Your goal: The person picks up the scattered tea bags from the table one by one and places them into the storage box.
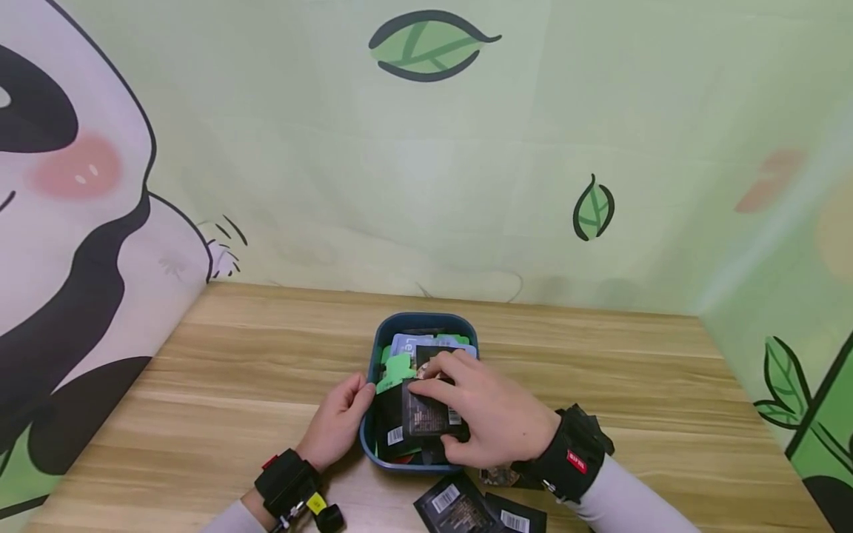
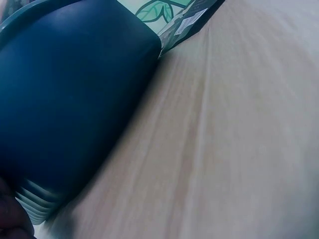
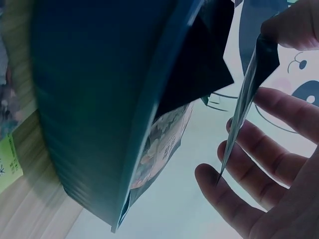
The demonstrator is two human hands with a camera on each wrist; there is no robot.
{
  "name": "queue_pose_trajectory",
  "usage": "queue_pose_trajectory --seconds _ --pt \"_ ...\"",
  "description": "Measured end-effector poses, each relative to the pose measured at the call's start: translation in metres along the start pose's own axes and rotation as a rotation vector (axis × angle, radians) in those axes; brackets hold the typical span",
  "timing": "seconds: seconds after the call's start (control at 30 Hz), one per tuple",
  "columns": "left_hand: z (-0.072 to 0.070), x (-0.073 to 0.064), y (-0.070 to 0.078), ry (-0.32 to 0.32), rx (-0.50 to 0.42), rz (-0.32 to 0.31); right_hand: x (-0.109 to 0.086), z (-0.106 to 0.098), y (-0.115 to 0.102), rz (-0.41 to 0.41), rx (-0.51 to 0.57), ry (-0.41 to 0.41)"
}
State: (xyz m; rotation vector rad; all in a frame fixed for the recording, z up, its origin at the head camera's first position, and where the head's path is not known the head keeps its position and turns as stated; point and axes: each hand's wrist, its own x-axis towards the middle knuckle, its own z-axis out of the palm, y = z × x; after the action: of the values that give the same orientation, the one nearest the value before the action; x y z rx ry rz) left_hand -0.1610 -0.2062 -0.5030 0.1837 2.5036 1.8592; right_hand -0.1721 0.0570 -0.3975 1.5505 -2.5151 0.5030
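A dark blue plastic bin (image 1: 369, 451) stands on the table, filled with flat packets and cards. My left hand (image 1: 340, 418) grips its left rim, the thumb along the edge; in the left wrist view only a bit of the fingers (image 2: 14, 216) shows beside the bin's wall (image 2: 75, 89). Over the bin, my right hand (image 1: 496, 411) pinches a thin black packet (image 1: 426, 413) with small print and a barcode. The right wrist view shows this packet (image 3: 249, 87) edge-on between thumb and fingers. Another black packet (image 1: 388, 418) lies under it, partly covered.
Green pieces (image 1: 397, 370) and a lavender card (image 1: 409, 344) lie toward the bin's far end. In front of the bin are black packets with barcodes (image 1: 456, 511) (image 1: 523, 511), beneath my right forearm. A printed backdrop (image 1: 320, 185) rises behind the wooden table (image 1: 253, 370).
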Motion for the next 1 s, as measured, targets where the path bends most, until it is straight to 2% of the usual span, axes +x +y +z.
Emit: queue_pose_trajectory --seconds 0.27,0.53,0.77,1.0 --pt "0.0 -0.001 0.004 -0.007 0.008 0.01 -0.006 0.002 -0.002 0.049 -0.04 -0.084" --pt "0.0 0.0 -0.001 0.005 -0.002 0.002 -0.023 0.001 0.003 0.103 -0.008 -0.09" --pt "0.001 0.0 -0.002 0.006 0.0 0.008 -0.054 0.001 0.007 0.158 0.007 -0.117" --pt "0.001 0.0 -0.001 0.007 0.002 0.004 -0.093 0.009 -0.004 0.239 0.041 -0.177"
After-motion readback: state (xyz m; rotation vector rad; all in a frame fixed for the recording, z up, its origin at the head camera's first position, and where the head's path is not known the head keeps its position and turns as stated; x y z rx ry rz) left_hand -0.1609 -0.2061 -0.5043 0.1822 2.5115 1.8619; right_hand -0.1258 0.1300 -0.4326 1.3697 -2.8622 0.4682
